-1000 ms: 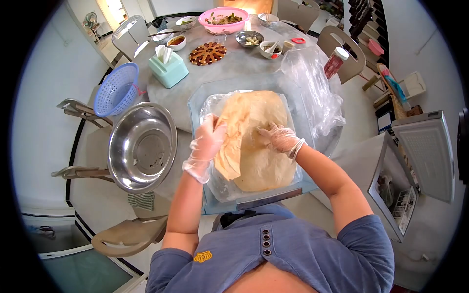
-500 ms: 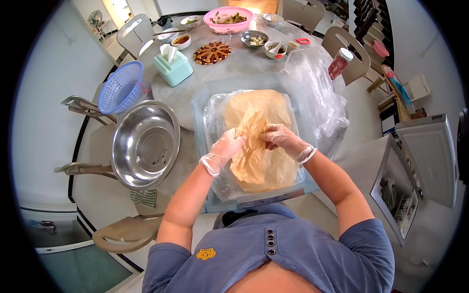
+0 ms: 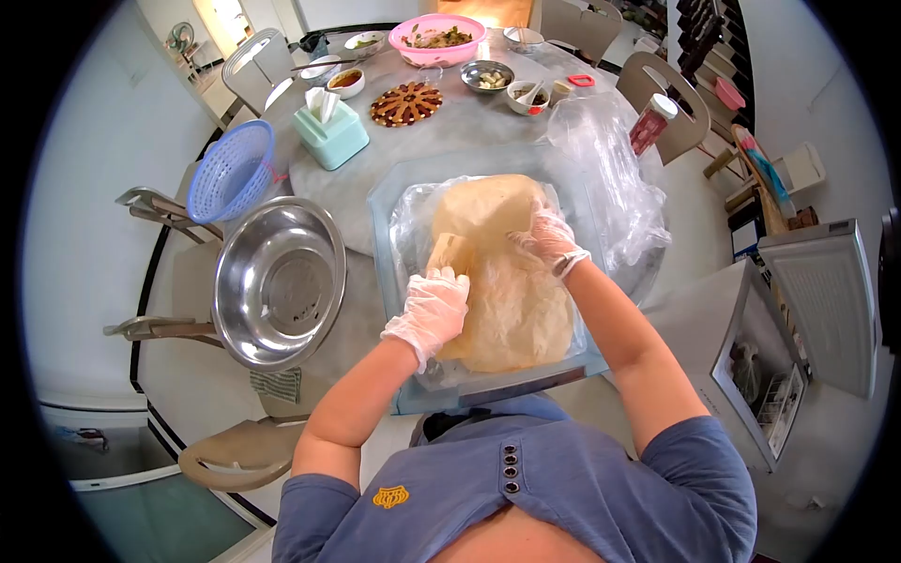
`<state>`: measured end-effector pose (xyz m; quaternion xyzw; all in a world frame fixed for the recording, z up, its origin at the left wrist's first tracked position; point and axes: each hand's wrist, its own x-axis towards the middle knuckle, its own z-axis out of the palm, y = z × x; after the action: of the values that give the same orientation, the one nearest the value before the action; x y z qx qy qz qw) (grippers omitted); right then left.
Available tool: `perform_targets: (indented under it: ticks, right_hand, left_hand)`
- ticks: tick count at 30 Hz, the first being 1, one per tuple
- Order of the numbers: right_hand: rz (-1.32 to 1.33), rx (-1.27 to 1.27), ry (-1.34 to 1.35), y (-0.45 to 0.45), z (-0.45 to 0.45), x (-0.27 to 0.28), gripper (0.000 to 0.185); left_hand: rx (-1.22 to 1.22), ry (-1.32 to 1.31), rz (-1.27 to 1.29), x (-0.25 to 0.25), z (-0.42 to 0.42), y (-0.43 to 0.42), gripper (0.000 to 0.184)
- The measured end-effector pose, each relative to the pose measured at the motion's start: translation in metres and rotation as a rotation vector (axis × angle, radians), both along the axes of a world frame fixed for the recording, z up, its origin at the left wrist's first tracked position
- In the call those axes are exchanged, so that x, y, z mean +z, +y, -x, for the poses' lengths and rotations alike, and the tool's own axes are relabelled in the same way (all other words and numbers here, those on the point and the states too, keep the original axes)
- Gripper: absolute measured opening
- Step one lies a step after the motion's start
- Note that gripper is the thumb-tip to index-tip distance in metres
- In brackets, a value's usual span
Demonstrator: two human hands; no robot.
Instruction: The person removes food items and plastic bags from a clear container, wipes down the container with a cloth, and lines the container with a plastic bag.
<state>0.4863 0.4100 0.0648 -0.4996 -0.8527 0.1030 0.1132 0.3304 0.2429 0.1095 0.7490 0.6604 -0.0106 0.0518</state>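
Thin tan sheets that look like tofu skin (image 3: 521, 319) lie stacked on clear plastic inside a pale blue translucent tray (image 3: 380, 202). My left hand (image 3: 430, 310), in a clear plastic glove, is at the left side of the stack. Its fingers are curled round a folded tofu skin sheet (image 3: 450, 251), whose upper end sticks out above them. My right hand (image 3: 550, 238), gloved the same way, rests over the upper right of the stack with its fingers spread.
A large steel basin (image 3: 324, 235) and a blue colander (image 3: 233, 169) stand left of the tray. A green tissue box (image 3: 333, 139), a pink bowl (image 3: 474, 47) and several smaller bowls are farther back. A clear plastic bag (image 3: 610, 178) and a red-filled jar (image 3: 649, 129) lie right.
My hands were together over a crumpled sheet at the middle. Now they are apart: the left has moved down and left with a folded sheet, the right up onto the stack, fingers spread.
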Motion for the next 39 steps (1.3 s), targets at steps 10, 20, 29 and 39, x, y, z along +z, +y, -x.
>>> perform_targets:
  ticks: [10,20,29,39]
  right_hand:
    - [0.424,0.221,-0.266,-0.016,0.012,0.007,0.032]
    - [-0.202,0.06,0.298,0.058,0.023,-0.039,0.019]
    - [-0.484,0.54,-0.435,-0.018,0.005,-0.002,0.006]
    - [0.453,0.466,-0.013,-0.021,-0.027,0.027,0.018]
  left_hand:
    - [-0.067,0.008,-0.212,-0.023,-0.002,0.051,0.019]
    - [-0.011,-0.025,0.129,-0.031,0.001,0.065,0.026]
    - [0.05,-0.029,-0.487,-0.014,0.005,0.071,0.04]
    - [-0.258,0.093,-0.008,-0.03,0.002,0.047,0.015]
